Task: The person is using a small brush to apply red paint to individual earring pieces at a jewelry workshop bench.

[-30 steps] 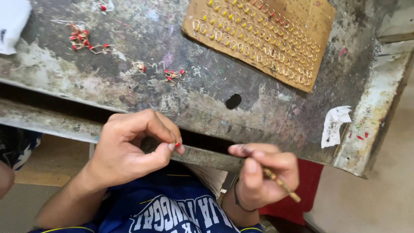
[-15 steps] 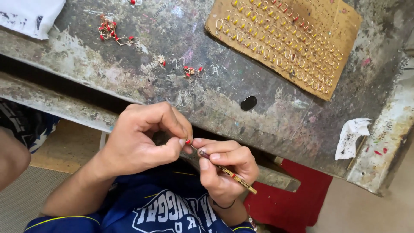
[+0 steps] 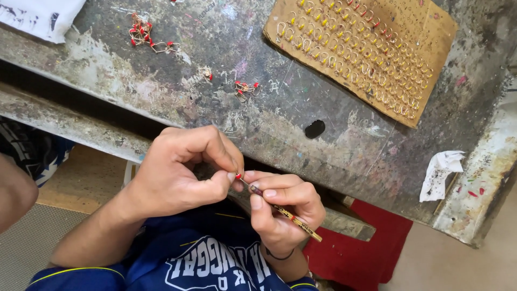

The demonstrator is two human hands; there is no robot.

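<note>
My left hand [image 3: 180, 170] pinches a tiny red-tipped wire piece [image 3: 238, 176] between thumb and forefinger, just in front of the worn bench's edge. My right hand [image 3: 280, 207] grips a thin brown stick tool [image 3: 293, 218] like a pen, its dark tip touching the red piece. Both hands meet over my lap, above a blue shirt.
A cardboard sheet [image 3: 366, 48] with rows of yellow- and red-tipped wire loops lies at the bench's back right. Loose red-tipped pieces [image 3: 145, 36] and a smaller cluster [image 3: 245, 89] lie on the stained bench [image 3: 215, 64]. A crumpled white rag [image 3: 441, 172] sits right; white cloth [image 3: 37, 16] top left.
My right hand has moved left with the stick tool and brought its tip to the red piece held in my left hand. The view has shifted slightly.
</note>
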